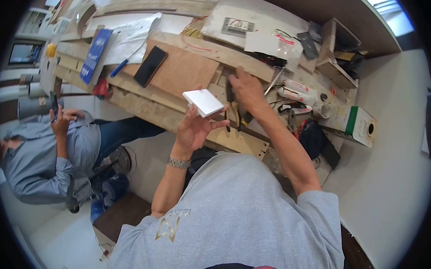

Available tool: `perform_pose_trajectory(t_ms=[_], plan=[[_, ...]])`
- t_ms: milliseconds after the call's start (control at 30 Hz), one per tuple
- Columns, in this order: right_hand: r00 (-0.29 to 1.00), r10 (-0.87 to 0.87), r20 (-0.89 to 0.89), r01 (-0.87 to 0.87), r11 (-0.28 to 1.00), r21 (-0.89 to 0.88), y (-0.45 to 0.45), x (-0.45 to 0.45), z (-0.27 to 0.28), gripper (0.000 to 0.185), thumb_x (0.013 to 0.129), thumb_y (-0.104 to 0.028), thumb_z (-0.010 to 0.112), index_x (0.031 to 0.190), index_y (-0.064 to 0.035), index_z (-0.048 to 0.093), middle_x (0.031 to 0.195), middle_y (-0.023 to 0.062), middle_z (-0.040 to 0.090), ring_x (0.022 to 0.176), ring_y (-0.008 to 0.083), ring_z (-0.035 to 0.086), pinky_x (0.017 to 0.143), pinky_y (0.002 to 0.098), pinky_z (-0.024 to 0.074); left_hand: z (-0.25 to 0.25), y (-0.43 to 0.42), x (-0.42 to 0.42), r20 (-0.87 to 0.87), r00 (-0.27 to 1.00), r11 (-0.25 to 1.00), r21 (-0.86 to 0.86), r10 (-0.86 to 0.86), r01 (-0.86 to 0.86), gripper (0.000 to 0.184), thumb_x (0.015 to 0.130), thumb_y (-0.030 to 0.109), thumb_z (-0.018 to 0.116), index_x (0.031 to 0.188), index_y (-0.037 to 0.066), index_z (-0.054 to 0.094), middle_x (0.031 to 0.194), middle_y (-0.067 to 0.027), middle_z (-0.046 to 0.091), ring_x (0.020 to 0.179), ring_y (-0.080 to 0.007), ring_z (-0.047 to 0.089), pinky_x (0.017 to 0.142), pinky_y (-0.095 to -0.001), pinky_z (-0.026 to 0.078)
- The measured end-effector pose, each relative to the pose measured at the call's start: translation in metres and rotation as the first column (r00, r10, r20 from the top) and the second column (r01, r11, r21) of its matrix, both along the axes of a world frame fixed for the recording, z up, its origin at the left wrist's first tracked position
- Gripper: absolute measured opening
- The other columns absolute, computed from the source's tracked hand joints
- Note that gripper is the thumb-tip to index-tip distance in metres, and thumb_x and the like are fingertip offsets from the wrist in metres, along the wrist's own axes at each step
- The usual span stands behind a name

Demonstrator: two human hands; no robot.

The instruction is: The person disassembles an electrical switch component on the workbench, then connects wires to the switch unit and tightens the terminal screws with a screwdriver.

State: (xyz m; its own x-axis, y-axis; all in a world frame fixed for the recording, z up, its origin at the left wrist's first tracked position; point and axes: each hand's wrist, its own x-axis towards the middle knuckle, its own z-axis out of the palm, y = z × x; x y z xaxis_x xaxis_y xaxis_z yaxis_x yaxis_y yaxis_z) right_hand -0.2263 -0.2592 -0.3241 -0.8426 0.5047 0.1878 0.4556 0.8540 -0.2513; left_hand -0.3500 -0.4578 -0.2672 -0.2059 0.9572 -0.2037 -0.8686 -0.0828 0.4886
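Observation:
My left hand (192, 128) holds up a small white square plate (203, 102), tilted, above the front edge of the wooden workbench (129, 100). To its right, my right hand (245, 88) reaches over the bench beside a dark tool (230, 93); its fingers are bent and partly hidden, so I cannot make out its grip. Pliers with yellowish handles (234, 116) lie just below that hand. Left of the plate, a black phone (150, 66) rests on a brown board (180, 69).
A blue package (96, 55) and a blue-handled screwdriver (119, 67) lie at the left. White tubes (297, 94), a metal can (350, 124) and a wooden box (335, 54) stand or lie at the right. A person (50, 149) holding a phone is at the far left.

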Motion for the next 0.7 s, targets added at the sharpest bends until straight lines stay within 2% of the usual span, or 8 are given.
perform_pose_trajectory(t_ms=[33, 133, 267, 367, 433, 500, 600, 700], plan=[[1.000, 0.024, -0.010, -0.024, 1.000, -0.002, -0.003, 0.001, 0.003, 0.019, 0.096, -0.011, 0.059, 0.113, -0.0061, 0.067, 0.112, 0.0178, 0.065, 0.092, 0.0359, 0.076, 0.073, 0.0466, 0.0620, 0.002, 0.002, -0.004, -0.010, 1.000, 1.000, -0.002, 0.024, -0.024, 0.082, 0.104, 0.044, 0.066, 0.169, 0.026, 0.018, 0.153, -0.0153, 0.052, 0.138, -0.0457, 0.057, 0.101, -0.0642, 0.059], [0.995, 0.013, 0.101, 0.013, 0.968, -0.249, -0.011, 0.010, -0.004, 0.040, 0.096, -0.008, 0.057, 0.137, -0.0136, 0.057, 0.116, 0.0181, 0.063, 0.099, 0.0394, 0.074, 0.084, 0.0532, 0.0606, 0.008, -0.001, -0.015, 0.020, 0.998, 0.994, 0.098, -0.060, 0.058, 0.090, 0.102, 0.045, 0.070, 0.170, 0.025, 0.015, 0.160, -0.0165, 0.046, 0.135, -0.0504, 0.058, 0.094, -0.0570, 0.064], [0.995, 0.069, 0.076, -0.047, 0.964, -0.263, -0.002, 0.016, -0.012, 0.041, 0.096, -0.006, 0.057, 0.136, -0.0117, 0.057, 0.118, 0.0184, 0.064, 0.100, 0.0425, 0.073, 0.087, 0.0541, 0.0595, 0.004, -0.009, -0.025, -0.066, 0.993, 0.985, 0.130, -0.103, 0.110, 0.093, 0.099, 0.045, 0.073, 0.170, 0.021, 0.018, 0.160, -0.0177, 0.045, 0.134, -0.0510, 0.059, 0.096, -0.0508, 0.064], [0.999, 0.050, 0.010, -0.043, 0.940, -0.338, 0.010, 0.021, -0.020, 0.042, 0.093, -0.007, 0.065, 0.134, -0.0119, 0.058, 0.123, 0.0173, 0.064, 0.105, 0.0444, 0.069, 0.088, 0.0535, 0.0576, 0.012, -0.010, -0.022, -0.109, 0.991, 0.983, 0.159, -0.072, 0.089, 0.097, 0.096, 0.047, 0.078, 0.169, 0.017, 0.022, 0.161, -0.0188, 0.044, 0.130, -0.0511, 0.061, 0.097, -0.0463, 0.064], [1.000, -0.015, 0.004, 0.015, 0.909, -0.417, 0.011, 0.013, -0.026, 0.041, 0.094, -0.009, 0.065, 0.134, -0.0141, 0.058, 0.122, 0.0173, 0.064, 0.107, 0.0438, 0.069, 0.090, 0.0544, 0.0569, 0.013, -0.015, -0.019, 0.111, 0.991, 0.988, 0.144, -0.073, 0.057, 0.097, 0.095, 0.051, 0.077, 0.169, 0.016, 0.024, 0.161, -0.0194, 0.044, 0.127, -0.0504, 0.062, 0.097, -0.0455, 0.062], [0.984, -0.170, 0.053, 0.177, 0.904, -0.388, 0.003, -0.003, -0.022, 0.041, 0.096, -0.015, 0.068, 0.135, -0.0172, 0.058, 0.120, 0.0164, 0.066, 0.107, 0.0446, 0.070, 0.089, 0.0548, 0.0579, 0.009, -0.017, -0.018, 0.155, 0.984, 0.988, 0.142, -0.089, 0.067, 0.093, 0.098, 0.059, 0.070, 0.168, 0.016, 0.027, 0.162, -0.0208, 0.043, 0.128, -0.0517, 0.060, 0.097, -0.0461, 0.062], [0.976, -0.217, 0.002, 0.196, 0.880, -0.433, -0.008, -0.024, 0.014, 0.038, 0.099, -0.018, 0.067, 0.135, -0.0156, 0.058, 0.123, 0.0164, 0.066, 0.105, 0.0449, 0.071, 0.086, 0.0553, 0.0587, 0.001, -0.021, -0.019, 0.327, 0.937, 0.984, 0.165, -0.123, 0.072, 0.081, 0.105, 0.063, 0.054, 0.169, 0.020, 0.029, 0.166, -0.0248, 0.034, 0.136, -0.0560, 0.050, 0.104, -0.0525, 0.060], [0.973, -0.231, -0.027, 0.201, 0.896, -0.397, -0.006, -0.034, 0.028, 0.037, 0.100, -0.022, 0.069, 0.134, -0.0130, 0.058, 0.124, 0.0182, 0.066, 0.101, 0.0447, 0.072, 0.084, 0.0548, 0.0595, -0.004, -0.021, -0.019, 0.352, 0.928, 0.987, 0.142, -0.120, 0.074, 0.076, 0.105, 0.053, 0.060, 0.167, 0.020, 0.032, 0.164, -0.0233, 0.039, 0.130, -0.0561, 0.056, 0.100, -0.0551, 0.061]])
